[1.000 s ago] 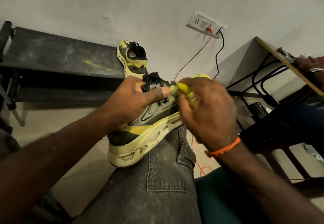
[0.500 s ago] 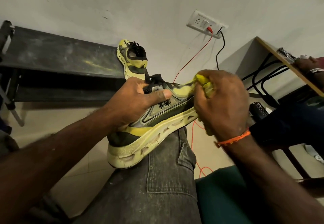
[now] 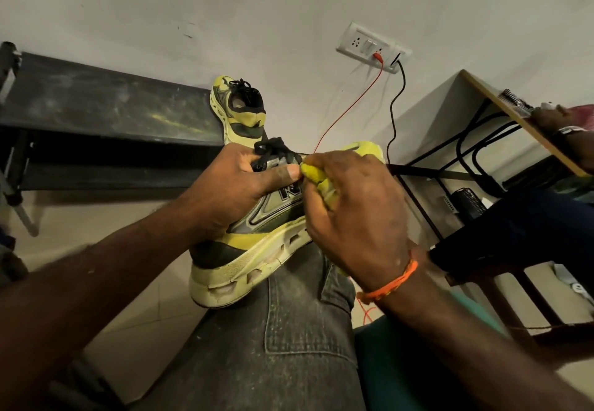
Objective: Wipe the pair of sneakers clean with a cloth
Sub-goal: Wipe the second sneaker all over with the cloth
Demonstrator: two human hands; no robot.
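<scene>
A yellow, grey and black sneaker (image 3: 257,250) lies on my thigh, its thick pale sole turned toward me. My left hand (image 3: 231,192) grips its upper by the black laces, thumb stretched along the side panel. My right hand (image 3: 353,218) holds a bunched yellow cloth (image 3: 318,179) and presses it against the shoe's side by the logo, right beside my left thumb. The sneaker's toe is hidden behind my right hand. The second sneaker (image 3: 239,111) stands on the end of a dark bench, heel toward me.
The dark bench (image 3: 106,105) runs along the wall on the left. A wall socket (image 3: 373,47) feeds a red wire and a black cable. A desk (image 3: 514,121) with cables under it stands at the right, another person's hand on it. A teal seat (image 3: 401,362) is beside my leg.
My right hand has carried the cloth back from the toe end to the middle of the shoe's side, beside my left thumb. My left hand's grip is unchanged.
</scene>
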